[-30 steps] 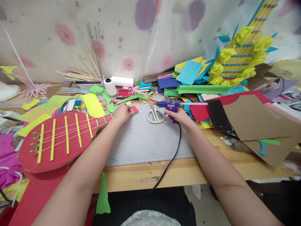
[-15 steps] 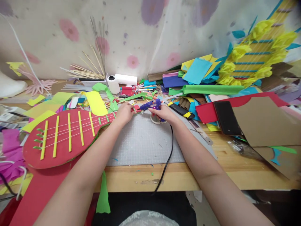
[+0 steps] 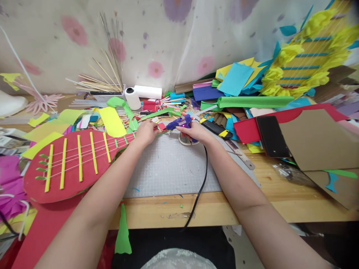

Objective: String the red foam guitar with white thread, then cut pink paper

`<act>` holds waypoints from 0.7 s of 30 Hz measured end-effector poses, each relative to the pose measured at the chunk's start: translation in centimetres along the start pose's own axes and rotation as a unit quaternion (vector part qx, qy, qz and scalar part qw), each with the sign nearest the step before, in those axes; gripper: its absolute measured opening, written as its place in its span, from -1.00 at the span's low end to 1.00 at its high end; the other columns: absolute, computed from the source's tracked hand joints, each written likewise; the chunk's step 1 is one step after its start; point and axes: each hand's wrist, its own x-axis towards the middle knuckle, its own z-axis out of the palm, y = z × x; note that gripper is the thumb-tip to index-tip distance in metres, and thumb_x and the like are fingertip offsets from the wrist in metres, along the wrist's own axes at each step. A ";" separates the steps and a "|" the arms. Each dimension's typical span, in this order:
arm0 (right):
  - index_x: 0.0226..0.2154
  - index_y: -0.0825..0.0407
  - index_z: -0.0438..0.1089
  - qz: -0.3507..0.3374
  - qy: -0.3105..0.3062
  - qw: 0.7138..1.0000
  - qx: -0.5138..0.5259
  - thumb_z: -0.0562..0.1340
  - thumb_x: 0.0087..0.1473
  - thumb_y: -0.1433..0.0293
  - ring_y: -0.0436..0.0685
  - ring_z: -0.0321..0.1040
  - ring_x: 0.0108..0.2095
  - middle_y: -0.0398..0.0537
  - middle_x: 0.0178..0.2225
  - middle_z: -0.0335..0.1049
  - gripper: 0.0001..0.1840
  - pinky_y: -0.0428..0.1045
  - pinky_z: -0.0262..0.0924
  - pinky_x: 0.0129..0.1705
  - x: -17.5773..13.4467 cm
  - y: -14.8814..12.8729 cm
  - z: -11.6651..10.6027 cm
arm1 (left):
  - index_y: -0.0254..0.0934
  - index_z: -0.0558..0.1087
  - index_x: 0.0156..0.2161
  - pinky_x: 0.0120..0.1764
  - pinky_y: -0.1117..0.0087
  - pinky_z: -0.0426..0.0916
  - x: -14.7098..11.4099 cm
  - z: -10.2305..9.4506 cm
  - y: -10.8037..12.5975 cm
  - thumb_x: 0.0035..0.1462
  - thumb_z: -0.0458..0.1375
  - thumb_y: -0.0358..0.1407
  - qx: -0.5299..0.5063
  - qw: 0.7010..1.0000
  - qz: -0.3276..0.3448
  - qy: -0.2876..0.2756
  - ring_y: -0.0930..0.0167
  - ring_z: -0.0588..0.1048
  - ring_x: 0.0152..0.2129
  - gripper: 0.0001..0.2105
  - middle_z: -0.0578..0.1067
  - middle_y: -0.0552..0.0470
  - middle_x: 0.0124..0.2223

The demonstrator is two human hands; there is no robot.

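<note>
A red paper guitar (image 3: 73,164) with yellow bars, green tabs and white strings lies at the left, its neck running toward the middle. My left hand (image 3: 146,133) is closed around the end of the neck, by the small red head. In my right hand (image 3: 193,133) is a blue-purple glue gun (image 3: 179,122), its nozzle pointing left at the head, close to my left fingers. Whether the nozzle touches the head I cannot tell. From the glue gun a black cord (image 3: 203,179) runs down over the table edge. A roll of tape (image 3: 183,140) sits beneath the right hand.
A grey cutting mat (image 3: 168,170) lies under my hands. To the right are a utility knife (image 3: 215,129), a metal ruler (image 3: 242,157), a phone (image 3: 272,136) and cardboard (image 3: 322,138). Thread spools (image 3: 132,99), sticks and paper scraps crowd the back. A yellow-flowered guitar (image 3: 303,67) leans at right.
The view has shifted slightly, moving most things a little to the left in the picture. Both hands keep their holds, with the glue gun still near the guitar's head.
</note>
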 end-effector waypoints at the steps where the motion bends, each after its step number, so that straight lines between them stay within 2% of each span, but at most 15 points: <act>1: -0.59 0.03 0.24 0.000 0.000 1.000 -0.001 0.25 0.00 0.13 -0.10 0.07 -0.73 -0.15 -0.67 0.29 -0.65 -0.10 0.00 -0.68 0.0 0.0 0.0 | -0.22 0.52 -0.07 -0.01 0.35 0.24 0.1 0.0 -0.1 0.11 0.15 -0.16 -0.001 1.000 -0.002 0.001 0.25 0.38 -0.04 -0.69 0.46 -0.09 -0.03; 6: -0.58 0.03 0.25 -0.006 -0.005 1.000 -0.003 0.23 0.01 0.14 -0.10 0.09 -0.72 -0.14 -0.62 0.33 -0.65 -0.10 0.01 -0.68 0.3 0.1 0.5 | -0.21 0.53 -0.10 -0.04 0.36 0.27 0.4 0.2 -0.5 0.11 0.14 -0.16 -0.005 1.000 0.002 -0.002 0.26 0.41 -0.07 -0.71 0.48 -0.08 -0.06; 12: -0.64 0.04 0.24 -0.003 -0.025 1.000 -0.005 0.21 0.04 0.11 -0.09 0.09 -0.72 -0.14 -0.69 0.26 -0.58 -0.12 0.00 -0.68 0.8 0.6 0.8 | -0.23 0.54 -0.11 -0.07 0.36 0.29 0.8 0.0 -0.8 0.12 0.11 -0.17 0.016 0.999 0.026 -0.017 0.27 0.42 -0.10 -0.71 0.49 -0.08 -0.09; 17: -0.68 0.04 0.23 0.002 -0.029 1.000 0.005 0.22 0.03 0.07 -0.10 0.08 -0.73 -0.13 -0.70 0.24 -0.53 -0.12 -0.01 -0.69 1.1 1.0 0.9 | -0.25 0.52 -0.11 -0.07 0.37 0.28 1.0 -0.7 -1.0 0.10 0.11 -0.17 0.019 0.997 0.054 -0.047 0.28 0.42 -0.11 -0.69 0.49 -0.07 -0.10; 21: -0.68 0.05 0.22 0.007 -0.034 0.999 0.026 0.22 0.04 0.12 -0.12 0.07 -0.72 -0.14 -0.69 0.26 -0.56 -0.14 -0.01 -0.70 1.2 0.9 1.0 | -0.27 0.53 -0.21 -0.07 0.38 0.27 1.3 -1.3 -1.3 0.06 0.10 -0.18 0.004 0.994 0.086 -0.072 0.29 0.41 -0.14 -0.73 0.50 -0.05 -0.15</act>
